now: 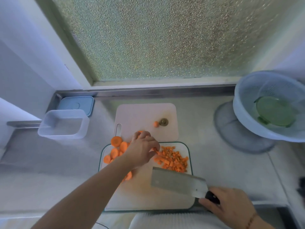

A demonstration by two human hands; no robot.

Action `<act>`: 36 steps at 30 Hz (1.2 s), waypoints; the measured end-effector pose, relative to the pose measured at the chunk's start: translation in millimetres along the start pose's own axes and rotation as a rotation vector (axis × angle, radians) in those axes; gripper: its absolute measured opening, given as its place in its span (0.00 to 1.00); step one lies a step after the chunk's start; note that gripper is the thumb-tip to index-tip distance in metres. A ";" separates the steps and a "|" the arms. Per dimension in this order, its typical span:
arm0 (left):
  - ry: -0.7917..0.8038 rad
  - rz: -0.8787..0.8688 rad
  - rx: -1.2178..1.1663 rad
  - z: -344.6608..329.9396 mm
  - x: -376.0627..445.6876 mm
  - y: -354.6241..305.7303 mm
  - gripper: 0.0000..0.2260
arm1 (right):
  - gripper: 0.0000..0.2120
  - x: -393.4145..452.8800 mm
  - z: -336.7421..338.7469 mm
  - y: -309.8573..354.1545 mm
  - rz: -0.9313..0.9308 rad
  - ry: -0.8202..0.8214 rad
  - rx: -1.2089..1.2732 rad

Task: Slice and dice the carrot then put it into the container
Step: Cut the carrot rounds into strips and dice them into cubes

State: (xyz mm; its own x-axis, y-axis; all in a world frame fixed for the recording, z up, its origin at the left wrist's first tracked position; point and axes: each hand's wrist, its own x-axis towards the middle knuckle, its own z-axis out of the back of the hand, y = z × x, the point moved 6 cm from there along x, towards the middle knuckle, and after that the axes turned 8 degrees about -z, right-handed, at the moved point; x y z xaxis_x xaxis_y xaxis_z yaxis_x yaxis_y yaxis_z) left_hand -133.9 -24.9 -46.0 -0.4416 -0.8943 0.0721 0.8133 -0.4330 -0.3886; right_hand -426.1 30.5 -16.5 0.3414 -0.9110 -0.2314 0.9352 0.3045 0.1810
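- Carrot pieces are lying on the green-rimmed cutting board [189,156] in two groups: round carrot slices [115,151] at the left and a heap of diced carrot [172,160] at the right.
- One thick carrot chunk [116,141] is sitting just off the board's far left corner, beside the handle slot of a second, plain white board [145,116].
- On that white board, a small carrot tip [156,124] is lying right beside the dark carrot stem end [163,121].
- The left hand [142,150] is reaching across the slices, its fingers curling down and pinching strips of carrot at the edge of the diced heap.
- The right hand [231,207] is wrapping its fingers round the dark handle of the cleaver [178,181], whose broad blade is lying tilted over the near side of the board, just near of the dice.
- The clear container [49,128] is standing well to the left on the steel counter [214,162], holding no carrot, with its blue lid [77,104] lying flat just behind it.
- A pale blue colander [244,116] with a green lid [275,111] inside is leaning at the far right, over a grey mesh cover [231,129].
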 end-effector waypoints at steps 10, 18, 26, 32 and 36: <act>-0.344 0.422 -0.476 -39.4 -106.6 -38.6 0.18 | 0.32 -24.1 -37.6 34.6 -0.225 0.256 0.738; -0.354 0.152 -0.095 -70.4 -150.1 -63.2 0.18 | 0.38 -24.5 -76.3 69.9 -0.270 0.478 0.647; -0.307 0.091 -0.140 -87.8 -133.3 -70.0 0.13 | 0.34 -35.3 -74.4 80.6 -0.296 0.407 0.495; -0.359 -0.015 -0.084 -82.0 -131.6 -79.7 0.10 | 0.27 -41.9 -51.4 89.2 -0.247 0.373 0.534; -0.379 -0.034 -0.103 -79.6 -128.9 -83.6 0.09 | 0.28 -49.6 -51.4 89.3 -0.238 0.408 0.488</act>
State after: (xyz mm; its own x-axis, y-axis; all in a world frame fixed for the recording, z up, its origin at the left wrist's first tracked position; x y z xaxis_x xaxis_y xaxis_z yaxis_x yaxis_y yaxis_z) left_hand -175.0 135.6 -96.0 -0.2810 -0.8661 0.4134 0.7498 -0.4670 -0.4687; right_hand -354.6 117.2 -38.0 0.2299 -0.7303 -0.6433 0.8721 -0.1387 0.4692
